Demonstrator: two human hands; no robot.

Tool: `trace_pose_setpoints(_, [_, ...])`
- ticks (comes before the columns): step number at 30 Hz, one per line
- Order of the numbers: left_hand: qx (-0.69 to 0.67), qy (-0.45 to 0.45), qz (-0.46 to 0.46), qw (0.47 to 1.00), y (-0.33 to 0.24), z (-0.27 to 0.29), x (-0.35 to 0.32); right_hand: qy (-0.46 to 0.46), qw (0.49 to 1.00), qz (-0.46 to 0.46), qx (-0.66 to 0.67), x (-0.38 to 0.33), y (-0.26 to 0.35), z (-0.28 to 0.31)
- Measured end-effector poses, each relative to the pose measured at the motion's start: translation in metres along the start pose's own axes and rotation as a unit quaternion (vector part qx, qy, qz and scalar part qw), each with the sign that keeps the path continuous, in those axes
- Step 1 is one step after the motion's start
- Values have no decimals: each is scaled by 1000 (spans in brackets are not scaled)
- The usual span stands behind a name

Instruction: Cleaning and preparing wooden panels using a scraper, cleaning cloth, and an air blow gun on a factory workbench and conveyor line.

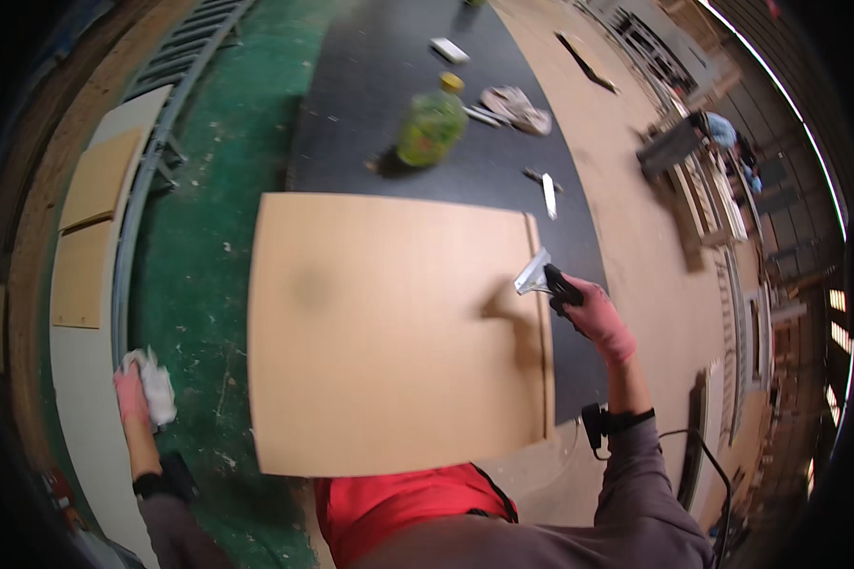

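Since my right hand [599,319] grips a scraper [535,273] and left hand [131,394] a cloth [159,391], mid-frame panel [389,360] seems partway, finished bits unclear.

Left hand [131,396]: at eight o'clock, pink-gloved, fingers curled (somewhat blurred); left arm [143,451] stretched well out from the body. Right hand [594,319]: at three o'clock, pink-gloved, fingers wrapped in a grip; right forearm [628,389] partly bare, pointing toward eleven o'clock.
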State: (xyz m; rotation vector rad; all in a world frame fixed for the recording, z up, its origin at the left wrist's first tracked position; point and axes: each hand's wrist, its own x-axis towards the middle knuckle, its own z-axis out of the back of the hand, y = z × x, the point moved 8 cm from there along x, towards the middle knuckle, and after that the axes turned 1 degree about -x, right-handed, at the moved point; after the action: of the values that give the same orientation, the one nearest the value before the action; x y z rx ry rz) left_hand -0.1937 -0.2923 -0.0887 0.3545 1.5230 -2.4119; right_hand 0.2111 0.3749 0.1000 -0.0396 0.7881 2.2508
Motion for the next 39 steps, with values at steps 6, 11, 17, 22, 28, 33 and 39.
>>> trace_pose_setpoints(6, [126, -130, -215, 960, -55, -33, -192, 190, 980, -23, -63, -71, -48, 4])
trace_pose_setpoints(11, [124, -63, -315, 939, -98, -163, -334, 220, 925, 246, -187, -127, -97, -13])
trace_pose_setpoints(17, [361, -66, -450, 814, -85, -241, -368, 265, 859, 348, -265, -169, -101, -39])
trace_pose_setpoints(22, [362, -71, -448, 815, -83, -247, -368, 247, 852, 375, -270, -176, -110, -44])
trace_pose_setpoints(28, [364, -83, -458, 806, -82, -245, -367, 237, 849, 373, -288, -179, -111, -46])
trace_pose_setpoints(33, [372, -82, -447, 810, -89, -246, -370, 217, 852, 392, -271, -178, -112, -50])
trace_pose_setpoints(39, [357, -76, -454, 813, -88, -246, -370, 242, 836, 393, -296, -179, -113, -51])
